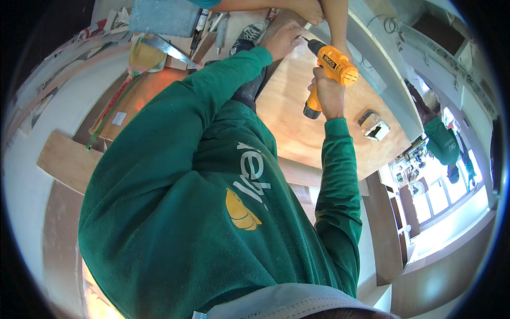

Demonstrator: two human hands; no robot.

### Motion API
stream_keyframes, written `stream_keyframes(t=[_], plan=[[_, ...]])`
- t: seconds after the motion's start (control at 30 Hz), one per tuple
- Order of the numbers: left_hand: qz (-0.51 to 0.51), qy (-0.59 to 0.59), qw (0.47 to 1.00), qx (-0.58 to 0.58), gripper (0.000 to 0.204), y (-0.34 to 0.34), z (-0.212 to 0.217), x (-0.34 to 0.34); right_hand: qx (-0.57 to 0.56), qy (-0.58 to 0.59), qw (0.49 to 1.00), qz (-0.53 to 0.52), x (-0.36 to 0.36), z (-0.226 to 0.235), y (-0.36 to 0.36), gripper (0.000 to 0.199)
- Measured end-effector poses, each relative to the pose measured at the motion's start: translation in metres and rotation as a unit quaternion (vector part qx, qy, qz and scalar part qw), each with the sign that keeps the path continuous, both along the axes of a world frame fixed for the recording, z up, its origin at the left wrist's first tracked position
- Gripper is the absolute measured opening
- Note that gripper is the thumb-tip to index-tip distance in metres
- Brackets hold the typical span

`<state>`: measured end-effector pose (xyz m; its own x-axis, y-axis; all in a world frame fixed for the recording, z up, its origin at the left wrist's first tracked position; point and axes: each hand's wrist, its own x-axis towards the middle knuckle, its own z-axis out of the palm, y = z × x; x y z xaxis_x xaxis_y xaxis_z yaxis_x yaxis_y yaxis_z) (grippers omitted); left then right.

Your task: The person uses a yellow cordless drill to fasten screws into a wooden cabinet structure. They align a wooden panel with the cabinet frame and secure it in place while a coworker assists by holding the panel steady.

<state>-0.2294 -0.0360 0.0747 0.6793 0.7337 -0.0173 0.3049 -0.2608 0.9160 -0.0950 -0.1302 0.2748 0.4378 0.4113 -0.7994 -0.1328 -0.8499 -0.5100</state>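
My right hand grips a yellow-orange cordless drill by its handle, with the dark battery base at the bottom. The drill points up and left, its bit close to the fingers of my left hand. Those fingers are closed in a pinch at the edge of a light wooden panel; what they hold is too small to make out. Just beyond, a co-worker's hand and a bare forearm reach in at the panel's far end.
A small open carton sits on the panel at right. To the left lie a handsaw, a straw broom and a brown board. A pale upright board borders the panel. Another person in green is farther right.
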Motion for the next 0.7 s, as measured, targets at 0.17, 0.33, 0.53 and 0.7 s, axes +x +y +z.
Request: stream_keyframes(t=[0.17, 0.33, 0.53, 0.7], plan=[[-0.137, 0.060, 0.989, 0.019, 0.021, 0.019, -0.005, 0.010, 0.007, -0.016, 1.000, 0.019, 0.002, 0.004, 0.001, 0.021], [-0.178, 0.058, 0.978, 0.089, 0.024, 0.037, -0.009, 0.010, 0.005, -0.027, 0.999, 0.036, 0.004, 0.008, 0.007, 0.023], [-0.222, 0.043, 0.964, 0.143, 0.027, 0.049, -0.003, 0.014, -0.007, -0.036, 0.999, 0.021, 0.006, 0.013, 0.003, 0.024], [-0.241, 0.018, 0.953, 0.185, 0.029, 0.057, -0.019, 0.014, 0.003, -0.053, 0.998, 0.041, 0.003, 0.017, 0.006, 0.025]])
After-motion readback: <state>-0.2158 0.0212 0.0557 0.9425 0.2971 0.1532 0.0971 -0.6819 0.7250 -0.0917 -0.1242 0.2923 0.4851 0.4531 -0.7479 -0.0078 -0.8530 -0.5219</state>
